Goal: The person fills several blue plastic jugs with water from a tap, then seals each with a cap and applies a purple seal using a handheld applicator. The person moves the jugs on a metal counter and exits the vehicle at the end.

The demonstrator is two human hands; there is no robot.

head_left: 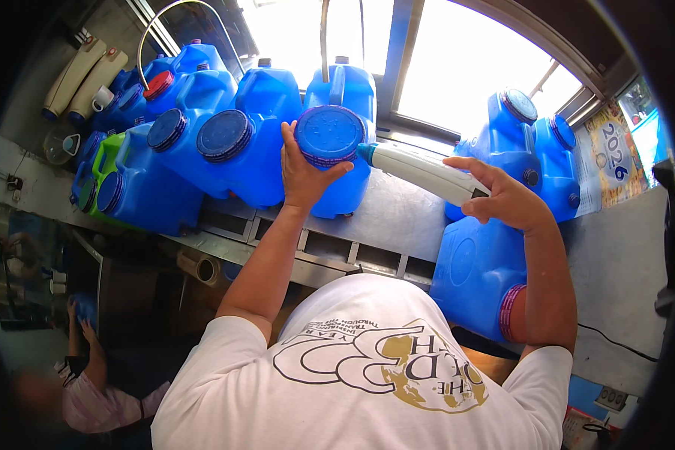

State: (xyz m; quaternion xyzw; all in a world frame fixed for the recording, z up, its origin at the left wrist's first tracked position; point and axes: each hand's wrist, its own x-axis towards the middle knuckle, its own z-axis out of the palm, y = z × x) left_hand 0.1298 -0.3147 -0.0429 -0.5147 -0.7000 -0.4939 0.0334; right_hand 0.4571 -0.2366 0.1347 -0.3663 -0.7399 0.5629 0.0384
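Note:
A blue water jug (342, 90) stands on the counter before me, its round blue lid (330, 133) ringed by a purple-printed seal band. My left hand (306, 169) cups the lid's left and lower edge, thumb and fingers spread around it. In my right hand (506, 196) is a white heat gun (426, 169); its teal nozzle points at the band on the lid's right side and looks close to it or touching. Under my right forearm another blue jug (476, 270) lies with its red-rimmed mouth toward me, partly hidden by the arm.
More blue jugs (266, 94) and a green one (106, 163) crowd the left of the metal counter (397, 214). Others (502, 142) stand at the right by the window. Two cream tools (75, 75) are at the far left. Another person (101, 397) appears at lower left.

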